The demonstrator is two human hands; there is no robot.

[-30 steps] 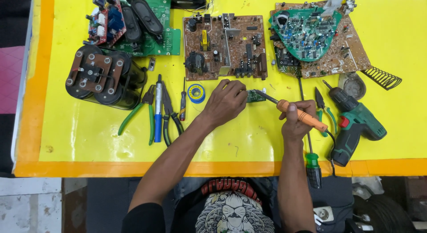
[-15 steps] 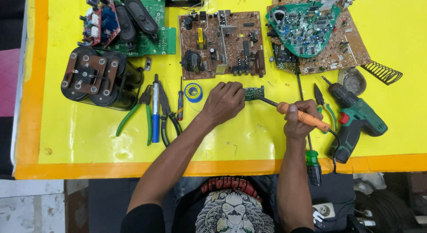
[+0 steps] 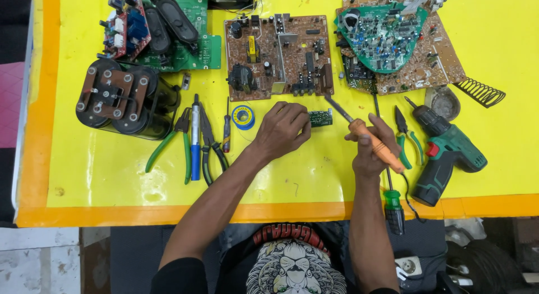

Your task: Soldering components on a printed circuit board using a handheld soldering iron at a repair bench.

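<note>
Standing next to the yellow surface [image 3: 337, 176] with the orange border. The landmark here is the brown rectangular circuit board [image 3: 278, 55] in the middle of the far edge. Just below its lower right corner lies a small green circuit board [image 3: 321, 118], and the left hand [image 3: 283, 130] is curled down over that little board's left end, fingers bent and pinning it flat. The right hand [image 3: 370, 148], down and right of the brown board, is closed around an orange-handled soldering iron [image 3: 368, 134]; its dark metal tip angles up-left and ends near the brown board's lower right corner, just above the small green board.

Below the brown board's left part sits a small blue reel of solder wire [image 3: 243, 116]. Further left of that, a row of hand tools: a dark screwdriver [image 3: 226, 131], black-handled pliers [image 3: 209, 142], a blue pen-shaped tool [image 3: 195, 139], green-handled pliers [image 3: 168, 142]. Well off to the right of the brown board lies a green and black cordless drill [image 3: 446, 154], with a round green board on a brown one [image 3: 387, 36] above it.
</note>
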